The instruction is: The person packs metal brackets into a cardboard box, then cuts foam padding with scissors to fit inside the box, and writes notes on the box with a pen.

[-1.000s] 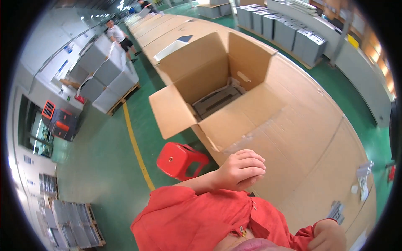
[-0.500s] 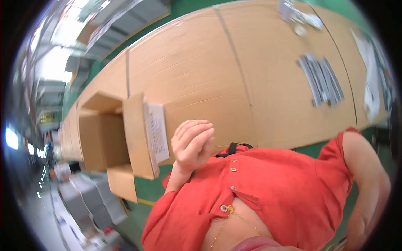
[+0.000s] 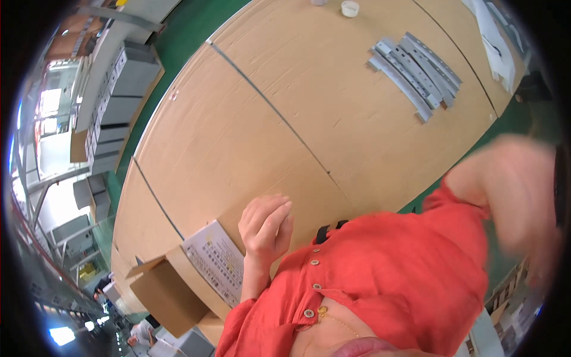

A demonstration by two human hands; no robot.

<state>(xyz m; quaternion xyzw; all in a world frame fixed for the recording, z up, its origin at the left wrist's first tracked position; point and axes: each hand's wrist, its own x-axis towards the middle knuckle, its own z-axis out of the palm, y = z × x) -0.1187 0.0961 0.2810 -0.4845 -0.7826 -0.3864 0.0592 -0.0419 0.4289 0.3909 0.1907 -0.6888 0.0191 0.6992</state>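
Observation:
My left hand (image 3: pixel 264 229) hovers in front of my red shirt, near the table's front edge. Its fingers are loosely curled and pressed together, with nothing visible in them. Beside it, to the lower left, stands an open cardboard box (image 3: pixel 166 297) with its flaps spread. Between the box and the hand is a white printed sheet or panel (image 3: pixel 214 262). My right arm is bent at the right edge, smeared by motion, and its hand is out of sight.
Several grey perforated metal strips (image 3: pixel 416 74) lie together on the cardboard-covered table (image 3: pixel 267 143). Farther off are a small white cup (image 3: pixel 350 9) and a white plastic bag (image 3: pixel 493 50). Stacked grey boxes (image 3: pixel 122 89) line the floor beyond the far left edge.
The view has turned and shifted, so the box now sits lower and the metal strips higher. My right arm has come up, bending at the elbow. My left hand stays curled.

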